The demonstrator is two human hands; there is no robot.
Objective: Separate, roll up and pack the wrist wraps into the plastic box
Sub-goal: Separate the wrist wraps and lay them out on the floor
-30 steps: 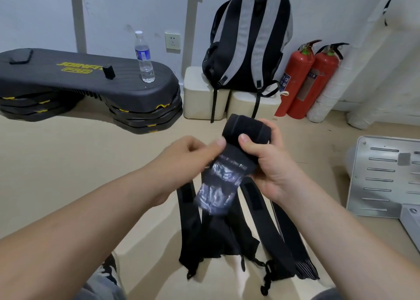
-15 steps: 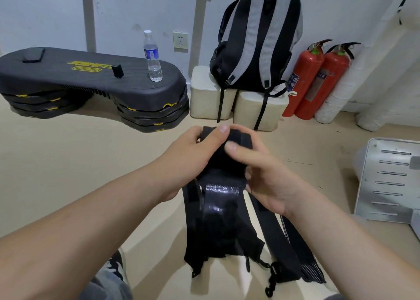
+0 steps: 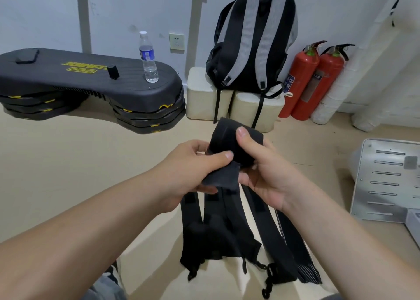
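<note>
Left hand (image 3: 193, 171) pinches loose end of wrist wrap (image 3: 226, 138) | right hand (image 3: 263, 177) grips its rolled part

wall: pale wall (image 3: 113, 9), socket (image 3: 176, 42) | floor: beige floor (image 3: 68, 163) | left: black step platform (image 3: 91, 81), water bottle (image 3: 148, 59) upright near its right end | centre: grey-striped backpack (image 3: 254, 43) on white boxes (image 3: 200, 95) | right: two red fire extinguishers (image 3: 300, 84) against wall

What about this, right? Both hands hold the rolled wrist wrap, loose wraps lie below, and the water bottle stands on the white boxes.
Wrong on one point: the head view shows the water bottle on the black step platform. The left hand and right hand do hold the rolled wrist wrap, loose wraps below.
</note>
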